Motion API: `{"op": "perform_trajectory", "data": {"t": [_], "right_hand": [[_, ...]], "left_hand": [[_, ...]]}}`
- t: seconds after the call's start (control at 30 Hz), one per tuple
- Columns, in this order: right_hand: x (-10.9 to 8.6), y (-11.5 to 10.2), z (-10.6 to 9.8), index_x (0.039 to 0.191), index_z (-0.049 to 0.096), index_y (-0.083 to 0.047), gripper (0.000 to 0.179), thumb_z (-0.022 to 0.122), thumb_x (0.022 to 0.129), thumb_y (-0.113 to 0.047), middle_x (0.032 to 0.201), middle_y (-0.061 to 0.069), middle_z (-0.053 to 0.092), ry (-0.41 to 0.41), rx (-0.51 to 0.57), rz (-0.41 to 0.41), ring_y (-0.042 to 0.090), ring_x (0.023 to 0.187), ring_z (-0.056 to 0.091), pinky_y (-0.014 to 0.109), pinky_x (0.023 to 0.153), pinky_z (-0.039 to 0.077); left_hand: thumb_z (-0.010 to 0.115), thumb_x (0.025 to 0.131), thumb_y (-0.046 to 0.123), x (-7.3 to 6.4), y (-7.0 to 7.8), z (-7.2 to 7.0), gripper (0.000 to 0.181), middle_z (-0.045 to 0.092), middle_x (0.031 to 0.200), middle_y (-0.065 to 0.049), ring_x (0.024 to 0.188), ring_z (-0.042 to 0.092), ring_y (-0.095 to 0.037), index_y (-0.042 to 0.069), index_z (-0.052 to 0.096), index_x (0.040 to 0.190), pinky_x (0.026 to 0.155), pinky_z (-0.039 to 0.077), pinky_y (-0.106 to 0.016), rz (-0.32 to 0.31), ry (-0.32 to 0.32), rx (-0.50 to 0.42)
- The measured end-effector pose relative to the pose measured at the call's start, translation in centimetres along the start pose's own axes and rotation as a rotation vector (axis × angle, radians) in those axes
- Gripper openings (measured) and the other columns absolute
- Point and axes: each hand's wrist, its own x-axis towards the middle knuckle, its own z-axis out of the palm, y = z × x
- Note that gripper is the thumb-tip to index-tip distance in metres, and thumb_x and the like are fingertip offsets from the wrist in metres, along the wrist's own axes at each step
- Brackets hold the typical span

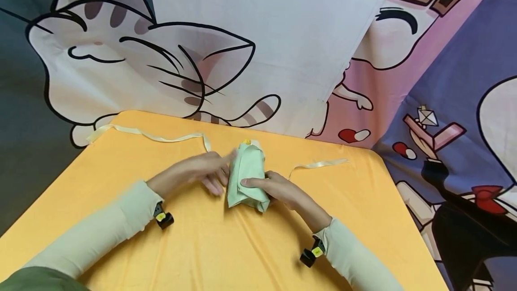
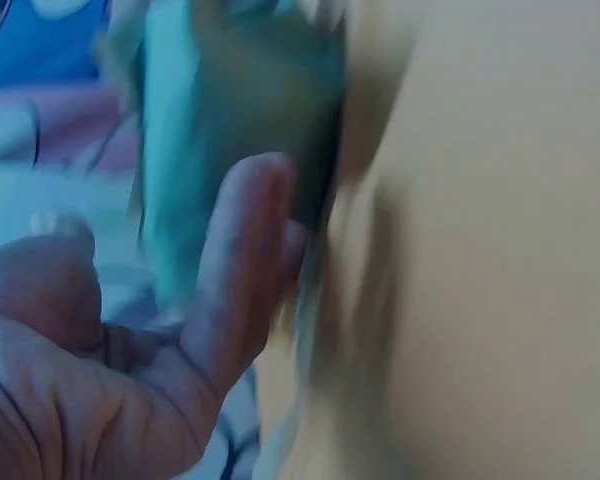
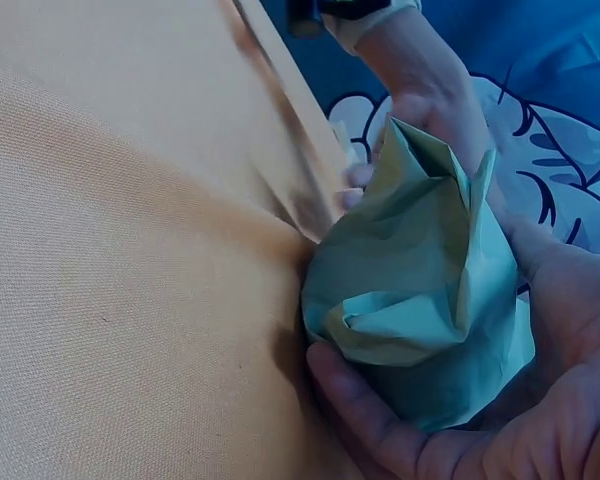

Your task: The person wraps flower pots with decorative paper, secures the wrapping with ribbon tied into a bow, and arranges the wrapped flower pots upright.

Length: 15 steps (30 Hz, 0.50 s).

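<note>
Yellow cloth is spread over the tabletop. A pale green paper packet is grasped by the right hand, thumb on top, fingers around its side. Beside its opposite side, the left hand is extended, nothing held; contact cannot be told. Probably, the packet is best steadied lightly by the right fingers while loose folds are smoothed by the left.
</note>
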Motion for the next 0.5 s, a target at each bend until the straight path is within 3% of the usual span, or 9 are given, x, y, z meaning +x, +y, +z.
{"op": "perform_trajectory", "data": {"t": [0.07,0.17,0.23,0.3,0.4,0.5], "right_hand": [[-0.1,-0.1,0.0,0.122,0.072,-0.007,0.053,0.077,0.1,-0.055,0.098,0.002,0.078,0.008,0.0,0.008,0.016,0.088,0.074,0.031,0.077,0.063],[-0.2,-0.2,0.1,0.119,0.072,-0.008,0.052,0.077,0.1,-0.056,0.095,0.001,0.076,0.015,-0.007,0.008,0.016,0.086,0.072,0.031,0.075,0.062],[-0.2,-0.3,0.2,0.115,0.073,-0.009,0.05,0.077,0.099,-0.056,0.093,0.001,0.075,0.018,-0.011,0.01,0.015,0.083,0.071,0.031,0.074,0.062],[-0.2,-0.4,0.3,0.112,0.074,-0.01,0.048,0.077,0.099,-0.056,0.091,0.001,0.075,0.022,-0.02,0.015,0.015,0.082,0.071,0.03,0.073,0.061],[-0.1,-0.4,0.5,0.108,0.074,-0.011,0.047,0.078,0.098,-0.057,0.089,0.0,0.075,0.03,-0.032,0.024,0.014,0.08,0.071,0.029,0.072,0.061],[-0.1,-0.5,0.6,0.107,0.074,-0.011,0.047,0.078,0.098,-0.057,0.089,0.001,0.075,0.035,-0.035,0.025,0.014,0.079,0.071,0.029,0.071,0.06]], "left_hand": [[0.04,0.113,0.076,0.7,0.2,-2.3,0.095,0.076,0.101,-0.02,0.073,0.081,-0.027,-0.014,0.067,0.126,0.074,0.071,-0.042,0.013,0.124,0.029],[0.044,0.112,0.077,2.2,-0.2,-6.1,0.088,0.069,0.072,-0.007,0.061,0.076,-0.021,-0.006,0.071,0.097,0.064,0.069,-0.036,0.039,0.356,0.15],[0.048,0.11,0.077,2.9,-1.0,-8.3,0.083,0.063,0.059,0.0,0.054,0.072,-0.018,0.003,0.069,0.08,0.058,0.064,-0.033,0.014,0.502,0.265],[0.046,0.109,0.078,3.2,-1.8,-10.3,0.083,0.059,0.052,0.001,0.051,0.068,-0.018,0.008,0.067,0.072,0.054,0.058,-0.031,-0.034,0.606,0.384],[0.041,0.11,0.074,2.6,-2.7,-12.6,0.08,0.062,0.052,-0.001,0.049,0.062,-0.018,0.01,0.068,0.07,0.05,0.046,-0.029,-0.153,0.688,0.501],[0.038,0.112,0.063,1.3,-3.4,-14.4,0.075,0.064,0.055,-0.004,0.049,0.057,-0.018,0.013,0.066,0.065,0.05,0.042,-0.028,-0.225,0.667,0.566]]}}
